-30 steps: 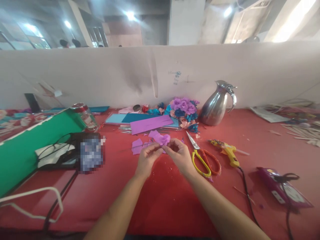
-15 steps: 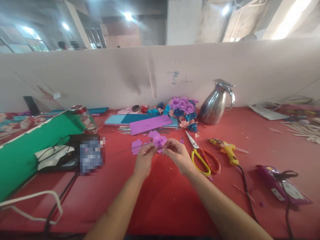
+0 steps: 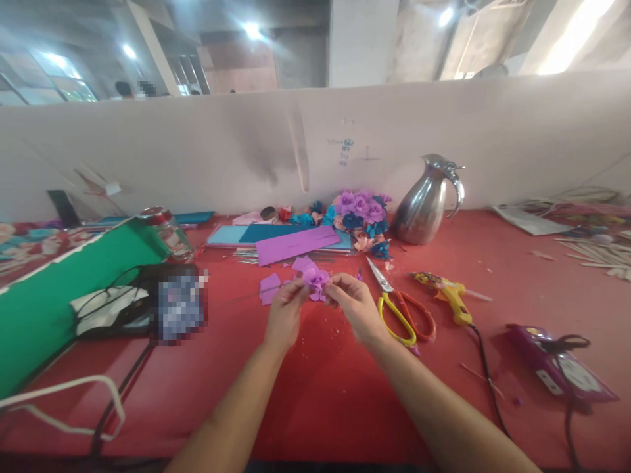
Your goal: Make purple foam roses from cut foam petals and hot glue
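Observation:
A small purple paper flower [image 3: 315, 277] is held up between both hands over the red table [image 3: 315, 407]. My left hand [image 3: 286, 312] pinches its left side, fingers closed. On the right side, my right hand [image 3: 352, 303] has its thumb and fingertips pressed together at the petals. Just behind lie cut purple paper pieces [image 3: 269, 289] and a long purple strip [image 3: 296, 246] on blue sheets. Scissors [image 3: 401, 315] with yellow and red handles rest right of my right hand. Further right lies a yellow glue gun [image 3: 456, 302].
A steel jug [image 3: 421, 203] stands at the back, beside a bunch of paper flowers [image 3: 359, 210]. A glass jar [image 3: 170, 233] and green panel [image 3: 73, 295] are left. A purple device [image 3: 562, 364] with a cord lies right; a white frame [image 3: 116, 407] sits front left.
The flower has turned slightly and its petals look more spread. My right hand's fingers have shifted a little at its right edge.

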{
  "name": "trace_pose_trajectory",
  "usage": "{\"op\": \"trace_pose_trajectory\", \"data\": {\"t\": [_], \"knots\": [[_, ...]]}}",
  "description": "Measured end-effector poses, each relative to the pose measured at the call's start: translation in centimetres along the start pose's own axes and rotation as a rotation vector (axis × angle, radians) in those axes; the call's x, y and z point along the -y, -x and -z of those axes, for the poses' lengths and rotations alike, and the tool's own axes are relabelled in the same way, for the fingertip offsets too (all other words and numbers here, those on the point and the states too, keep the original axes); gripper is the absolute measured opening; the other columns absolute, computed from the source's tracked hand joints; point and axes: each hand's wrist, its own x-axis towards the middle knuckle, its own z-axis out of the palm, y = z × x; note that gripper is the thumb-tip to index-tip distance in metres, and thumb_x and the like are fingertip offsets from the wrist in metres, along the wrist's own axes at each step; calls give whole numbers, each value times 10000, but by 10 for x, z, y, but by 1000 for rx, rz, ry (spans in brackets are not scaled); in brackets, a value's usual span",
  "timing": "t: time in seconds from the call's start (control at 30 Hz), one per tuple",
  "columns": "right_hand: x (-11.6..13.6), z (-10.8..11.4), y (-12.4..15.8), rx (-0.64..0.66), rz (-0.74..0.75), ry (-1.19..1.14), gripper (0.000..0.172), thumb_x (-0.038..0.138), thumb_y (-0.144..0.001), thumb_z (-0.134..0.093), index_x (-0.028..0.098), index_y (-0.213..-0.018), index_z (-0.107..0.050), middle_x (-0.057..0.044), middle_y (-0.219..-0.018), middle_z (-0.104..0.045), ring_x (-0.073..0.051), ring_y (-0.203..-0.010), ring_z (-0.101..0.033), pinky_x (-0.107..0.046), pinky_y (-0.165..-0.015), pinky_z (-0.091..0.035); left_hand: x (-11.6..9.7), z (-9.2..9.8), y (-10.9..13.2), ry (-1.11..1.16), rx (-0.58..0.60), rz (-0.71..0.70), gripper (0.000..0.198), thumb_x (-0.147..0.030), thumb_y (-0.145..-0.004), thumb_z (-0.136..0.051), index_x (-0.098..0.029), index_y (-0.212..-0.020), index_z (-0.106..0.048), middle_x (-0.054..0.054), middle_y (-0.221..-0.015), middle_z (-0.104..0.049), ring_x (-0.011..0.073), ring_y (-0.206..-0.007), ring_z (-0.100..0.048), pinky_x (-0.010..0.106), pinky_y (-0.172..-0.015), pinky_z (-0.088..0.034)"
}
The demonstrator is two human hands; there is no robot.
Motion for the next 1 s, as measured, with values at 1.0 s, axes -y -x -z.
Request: {"op": "trace_pose_trajectory", "data": {"t": [1.0], "knots": [[-20,-7,0,-15,-130,61,253,366,-672,-691,173,-833,-665,-20,-791,-669,-110,-596,-563,-254,-579,-425,5,-7,0,390,-156,250,201,-222,-541,-858,-180,-652,-696,-31,-693,-651,90,-686,-575,240,-719,-434]]}}
